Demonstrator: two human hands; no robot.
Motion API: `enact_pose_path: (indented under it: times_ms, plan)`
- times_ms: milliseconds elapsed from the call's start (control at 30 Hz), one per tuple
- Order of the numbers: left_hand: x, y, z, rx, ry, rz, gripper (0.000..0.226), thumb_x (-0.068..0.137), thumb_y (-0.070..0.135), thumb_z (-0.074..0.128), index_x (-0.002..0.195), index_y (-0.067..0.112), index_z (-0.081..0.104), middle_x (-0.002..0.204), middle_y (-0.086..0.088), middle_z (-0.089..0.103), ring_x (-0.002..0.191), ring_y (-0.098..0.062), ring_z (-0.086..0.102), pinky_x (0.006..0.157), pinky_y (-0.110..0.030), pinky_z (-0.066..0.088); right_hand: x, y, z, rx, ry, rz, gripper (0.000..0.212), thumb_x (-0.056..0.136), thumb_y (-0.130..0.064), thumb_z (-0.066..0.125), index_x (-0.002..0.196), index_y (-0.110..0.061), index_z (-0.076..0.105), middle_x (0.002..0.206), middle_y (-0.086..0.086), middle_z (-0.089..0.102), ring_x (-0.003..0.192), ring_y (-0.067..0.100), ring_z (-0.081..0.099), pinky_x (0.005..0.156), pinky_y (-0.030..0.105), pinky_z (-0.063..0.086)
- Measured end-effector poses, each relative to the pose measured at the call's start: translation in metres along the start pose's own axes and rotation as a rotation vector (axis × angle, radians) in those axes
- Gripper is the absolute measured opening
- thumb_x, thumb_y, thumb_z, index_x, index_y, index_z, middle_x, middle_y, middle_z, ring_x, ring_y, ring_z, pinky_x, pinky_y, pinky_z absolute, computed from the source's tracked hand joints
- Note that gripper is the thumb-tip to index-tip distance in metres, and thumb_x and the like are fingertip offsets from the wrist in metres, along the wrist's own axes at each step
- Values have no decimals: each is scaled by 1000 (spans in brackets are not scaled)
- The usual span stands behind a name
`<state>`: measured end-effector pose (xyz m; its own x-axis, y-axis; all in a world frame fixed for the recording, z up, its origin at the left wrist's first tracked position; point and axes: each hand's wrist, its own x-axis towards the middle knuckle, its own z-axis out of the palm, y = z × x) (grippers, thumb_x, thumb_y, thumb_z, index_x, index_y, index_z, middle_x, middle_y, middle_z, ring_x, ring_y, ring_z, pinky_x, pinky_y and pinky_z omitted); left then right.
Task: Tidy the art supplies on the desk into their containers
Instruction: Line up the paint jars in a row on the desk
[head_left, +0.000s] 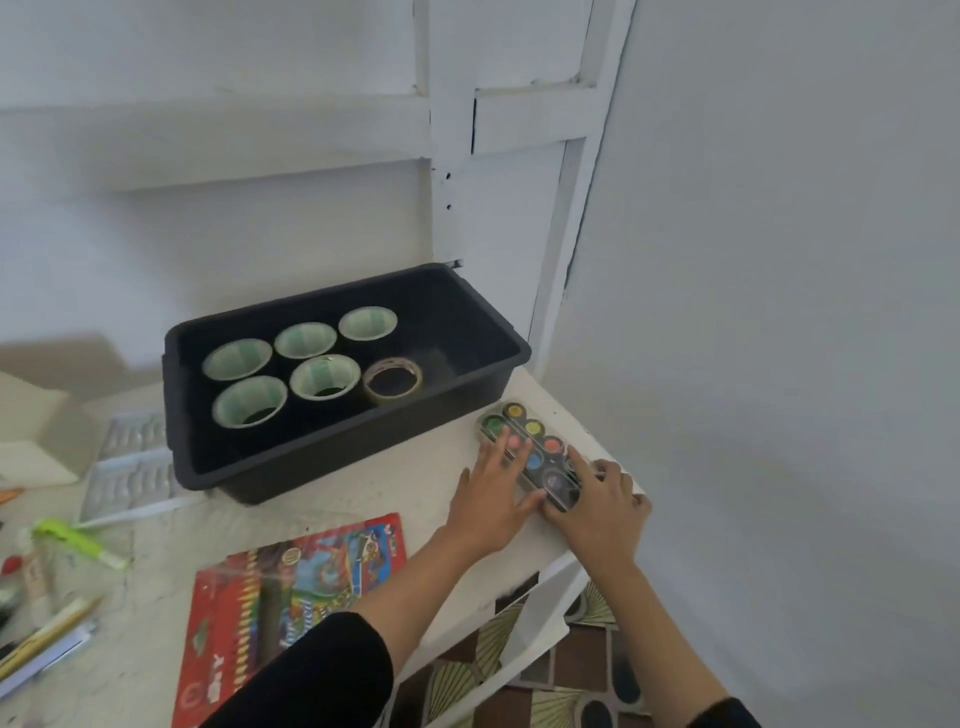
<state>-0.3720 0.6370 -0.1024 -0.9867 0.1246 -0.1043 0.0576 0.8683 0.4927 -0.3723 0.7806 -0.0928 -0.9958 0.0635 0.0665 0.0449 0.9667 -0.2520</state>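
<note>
Two hands touch the paint palette (535, 441): left hand (493, 499) flat-fingered, right hand (605, 512) with grip curled round it.

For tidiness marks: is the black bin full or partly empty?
Partly empty: six tape rolls sit left in the bin; right floor bare.

Clear-lidded paint palette with round colour pans (535, 428): near end hidden under left grip (493, 499) and right grip (597, 514); can't tell if right grip pinches it or just rests on it. Red cardboard coloured-pencil box (291, 587): one corner under black sleeve (332, 670), print too blurred to read, bottom cut by frame. Yellow pencil (52, 631) at left edge blurred, cropped. Clear plastic blister tray (130, 467) partly behind black plastic bin (337, 457).
</note>
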Motion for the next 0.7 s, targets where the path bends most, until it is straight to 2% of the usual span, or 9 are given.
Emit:
enact_pose_path:
  times_ms: [100, 233, 367, 433, 567, 633, 700]
  plan:
    - [8, 1, 0, -47, 30, -3, 74, 92, 60, 36, 152, 28, 8, 160, 1, -9, 147, -22, -5, 117, -51, 15, 9, 6, -1, -32, -9, -84, 67, 86, -61, 46, 145, -33, 32, 135, 6, 44, 124, 24, 42, 95, 41, 36]
    - [22, 1, -3, -88, 47, 15, 72, 92, 58, 40, 151, 28, 13, 160, 1, -3, 147, -21, -1, 118, -47, 15, 14, 8, 5, -40, 76, -115, 69, 84, -67, 37, 139, -26, 44, 120, 11, 54, 109, 29, 53, 81, 43, 45]
    - [25, 0, -2, -102, 43, 15, 73, 90, 59, 40, 151, 29, 15, 160, 3, -1, 147, -19, 2, 118, -47, 15, 12, 9, 5, -55, 32, -136, 68, 90, -63, 15, 145, -27, 31, 129, 9, 45, 117, 27, 43, 87, 42, 41]
    - [25, 1, -3, -90, 41, 0, 75, 87, 63, 37, 151, 30, 16, 160, 3, 0, 147, -19, 5, 117, -49, 15, 11, 7, 1, -31, 39, -120, 73, 85, -56, 5, 143, -25, 37, 126, 11, 49, 112, 29, 47, 83, 43, 42]
    - [27, 8, -11, -2, -2, -69, 72, 90, 61, 40, 150, 33, 14, 160, 4, -3, 147, -23, -2, 116, -54, 6, 10, 5, 4, -15, 110, -86, 58, 85, -44, 25, 124, -20, 61, 99, 14, 63, 85, 30, 60, 63, 40, 48]
    - [23, 11, -13, -49, -40, -84, 71, 92, 54, 44, 151, 33, 9, 160, 3, -8, 147, -25, -5, 117, -53, 10, 7, 4, 0, 23, 97, -94, 59, 84, -45, 26, 124, -20, 61, 100, 14, 62, 86, 31, 60, 65, 41, 49]
    - [13, 11, -12, -174, -36, -99, 74, 94, 39, 52, 150, 35, 5, 159, 2, -11, 147, -25, -1, 117, -47, 18, 6, 4, -4, 77, 50, -96, 67, 81, -48, 18, 129, -22, 57, 111, 14, 59, 99, 31, 57, 75, 44, 47]
